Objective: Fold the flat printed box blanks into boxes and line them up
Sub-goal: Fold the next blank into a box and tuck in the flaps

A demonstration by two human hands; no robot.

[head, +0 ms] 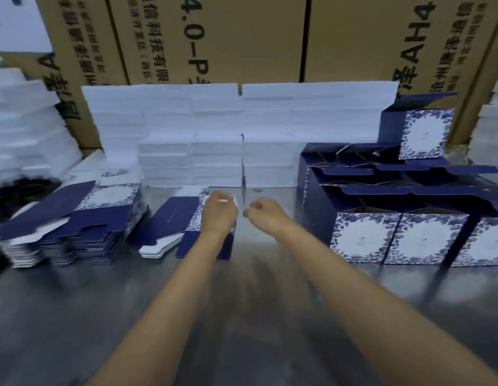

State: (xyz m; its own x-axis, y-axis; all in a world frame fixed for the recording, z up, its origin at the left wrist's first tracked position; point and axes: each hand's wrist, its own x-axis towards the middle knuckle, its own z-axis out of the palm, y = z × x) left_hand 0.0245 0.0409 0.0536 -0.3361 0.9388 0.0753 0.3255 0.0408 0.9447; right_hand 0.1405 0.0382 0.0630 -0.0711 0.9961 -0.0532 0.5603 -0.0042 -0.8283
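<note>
My left hand (pixel 218 213) grips the far white edge of a flat navy box blank (pixel 186 218) that tops a small pile in the middle of the metal table (pixel 242 316). My right hand (pixel 260 211) hovers just to the right of it, fingers loosely curled and holding nothing. A taller stack of flat blanks (pixel 75 227) with blue floral print lies at the left. Folded boxes (pixel 365 238) stand in rows at the right with their top flaps open, and one more box (pixel 425 133) sits on top of them at the back.
Stacks of white foam slabs (pixel 214 135) line the back of the table, with more at the far left (pixel 19 121) and the right edge. Large brown cartons (pixel 242 37) stand behind them. Something dark (pixel 16 190) lies at the left edge.
</note>
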